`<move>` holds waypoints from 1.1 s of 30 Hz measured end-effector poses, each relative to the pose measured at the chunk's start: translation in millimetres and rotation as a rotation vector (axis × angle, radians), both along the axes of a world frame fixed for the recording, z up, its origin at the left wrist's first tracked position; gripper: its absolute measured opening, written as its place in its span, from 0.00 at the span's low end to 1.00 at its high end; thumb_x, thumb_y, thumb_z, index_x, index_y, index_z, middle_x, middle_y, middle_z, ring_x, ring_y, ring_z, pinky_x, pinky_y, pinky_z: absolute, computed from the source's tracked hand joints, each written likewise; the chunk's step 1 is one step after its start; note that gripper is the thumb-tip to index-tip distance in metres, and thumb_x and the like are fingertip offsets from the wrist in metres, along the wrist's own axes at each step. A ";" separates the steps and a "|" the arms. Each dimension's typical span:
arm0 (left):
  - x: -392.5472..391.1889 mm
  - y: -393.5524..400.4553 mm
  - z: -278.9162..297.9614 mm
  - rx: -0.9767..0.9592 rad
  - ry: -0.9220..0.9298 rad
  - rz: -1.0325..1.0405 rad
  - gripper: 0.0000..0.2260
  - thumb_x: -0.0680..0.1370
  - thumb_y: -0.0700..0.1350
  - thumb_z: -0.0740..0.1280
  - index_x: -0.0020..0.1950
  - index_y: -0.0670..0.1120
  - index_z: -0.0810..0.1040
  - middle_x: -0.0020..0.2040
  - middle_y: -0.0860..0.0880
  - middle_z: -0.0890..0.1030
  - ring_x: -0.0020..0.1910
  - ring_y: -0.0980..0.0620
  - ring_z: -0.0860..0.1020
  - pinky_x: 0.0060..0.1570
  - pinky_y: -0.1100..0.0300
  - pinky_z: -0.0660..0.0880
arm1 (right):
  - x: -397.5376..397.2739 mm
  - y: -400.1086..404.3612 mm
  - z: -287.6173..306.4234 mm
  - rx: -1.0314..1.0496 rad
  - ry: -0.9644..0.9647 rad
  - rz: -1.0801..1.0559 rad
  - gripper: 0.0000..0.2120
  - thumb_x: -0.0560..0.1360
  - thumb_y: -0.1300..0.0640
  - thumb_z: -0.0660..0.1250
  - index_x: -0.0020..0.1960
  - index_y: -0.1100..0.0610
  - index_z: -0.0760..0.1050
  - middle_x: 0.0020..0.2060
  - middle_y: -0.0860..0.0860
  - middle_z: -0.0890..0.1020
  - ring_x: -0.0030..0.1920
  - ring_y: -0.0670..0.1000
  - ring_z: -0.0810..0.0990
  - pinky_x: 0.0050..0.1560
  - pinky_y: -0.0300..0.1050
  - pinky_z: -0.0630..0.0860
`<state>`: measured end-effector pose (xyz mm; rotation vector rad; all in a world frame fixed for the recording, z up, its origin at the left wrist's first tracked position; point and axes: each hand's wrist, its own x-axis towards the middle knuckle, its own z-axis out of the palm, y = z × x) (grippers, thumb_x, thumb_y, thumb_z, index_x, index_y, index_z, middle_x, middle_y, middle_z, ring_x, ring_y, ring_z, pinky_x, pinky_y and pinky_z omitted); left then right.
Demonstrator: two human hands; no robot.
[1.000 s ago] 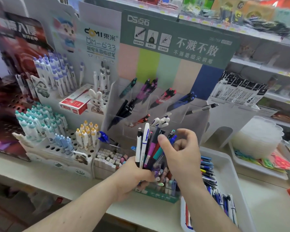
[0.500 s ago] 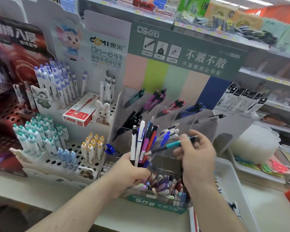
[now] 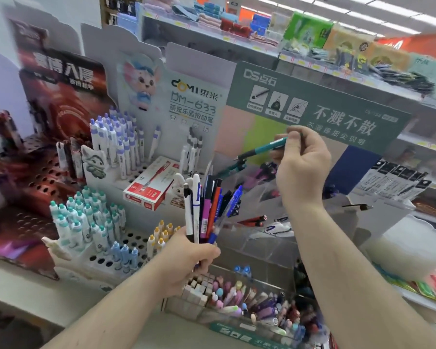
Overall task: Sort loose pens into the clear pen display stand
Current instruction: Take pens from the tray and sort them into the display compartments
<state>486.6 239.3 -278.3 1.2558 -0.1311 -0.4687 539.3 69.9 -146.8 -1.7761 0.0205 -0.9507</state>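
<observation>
Up front, the clear pen display stand point(image 3: 275, 195) rises in tiers under a green header card point(image 3: 312, 107), its slanted compartments holding a few pens each: a teal one in the upper left slot, purple and dark ones further right, a red one lower down. Left of it stands a white pen rack point(image 3: 103, 222) filled with teal-, blue- and yellow-capped pens, with a red box point(image 3: 149, 190) lying on the tier behind it. Below the stand sits a low clear box point(image 3: 249, 306) crowded with small pastel items.

The left hand point(image 3: 189, 260) is curled tightly round a bundle of loose pens point(image 3: 207, 207), gripping them at their lower ends so they fan upward, white, purple, red and blue among them. The right hand point(image 3: 302, 167) is raised in front of the stand's upper tier, its fingers and thumb pinching the back end of a single teal pen point(image 3: 262, 148), which slants down to the left with its tip just above the upper left compartment.
</observation>
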 end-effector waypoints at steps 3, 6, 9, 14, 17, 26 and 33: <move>3.5 9.5 -1.9 -0.025 0.030 0.026 0.16 0.67 0.34 0.71 0.51 0.38 0.70 0.32 0.46 0.71 0.28 0.53 0.69 0.28 0.62 0.68 | 25.1 10.1 -8.7 -0.219 0.075 -0.017 0.06 0.82 0.57 0.62 0.51 0.51 0.78 0.41 0.45 0.82 0.42 0.51 0.83 0.48 0.53 0.81; 7.4 18.6 -2.9 -0.011 0.022 0.057 0.19 0.64 0.37 0.71 0.53 0.37 0.71 0.32 0.45 0.71 0.28 0.52 0.69 0.27 0.61 0.68 | 38.5 19.6 -18.4 -0.354 0.159 -0.020 0.09 0.81 0.56 0.63 0.54 0.56 0.81 0.41 0.46 0.82 0.44 0.50 0.80 0.52 0.51 0.77; 10.4 24.7 -4.3 0.007 0.003 0.071 0.18 0.65 0.39 0.71 0.52 0.37 0.72 0.32 0.46 0.73 0.29 0.52 0.70 0.29 0.60 0.70 | 45.7 25.0 -27.0 -0.484 0.256 -0.060 0.10 0.80 0.51 0.64 0.54 0.53 0.83 0.47 0.47 0.83 0.55 0.54 0.76 0.62 0.53 0.69; 11.7 29.4 -3.0 0.022 -0.010 0.051 0.14 0.66 0.40 0.70 0.49 0.39 0.72 0.31 0.47 0.73 0.28 0.53 0.70 0.29 0.62 0.70 | 44.4 23.4 -25.1 -0.826 0.502 -0.254 0.13 0.79 0.46 0.62 0.48 0.46 0.86 0.60 0.46 0.79 0.62 0.57 0.63 0.59 0.54 0.57; 14.1 29.4 -2.1 0.015 -0.014 0.045 0.14 0.66 0.40 0.71 0.49 0.39 0.72 0.30 0.48 0.73 0.27 0.55 0.71 0.28 0.63 0.70 | 41.9 24.0 -19.9 -0.921 0.490 -0.245 0.13 0.78 0.46 0.62 0.48 0.43 0.86 0.60 0.48 0.77 0.63 0.58 0.63 0.60 0.53 0.56; 10.0 24.8 0.8 -0.010 -0.013 -0.004 0.16 0.66 0.37 0.71 0.50 0.38 0.70 0.31 0.47 0.71 0.27 0.53 0.68 0.28 0.62 0.67 | -0.1 21.4 -1.6 -0.526 0.457 0.066 0.19 0.77 0.50 0.69 0.67 0.47 0.76 0.59 0.47 0.80 0.61 0.52 0.76 0.65 0.51 0.71; -2.6 19.1 1.1 -0.191 0.051 -0.166 0.23 0.65 0.41 0.75 0.55 0.39 0.70 0.33 0.46 0.70 0.29 0.53 0.69 0.29 0.63 0.69 | -44.2 31.1 -29.5 -0.237 0.610 0.486 0.18 0.78 0.52 0.70 0.67 0.46 0.73 0.48 0.44 0.83 0.44 0.42 0.82 0.45 0.43 0.80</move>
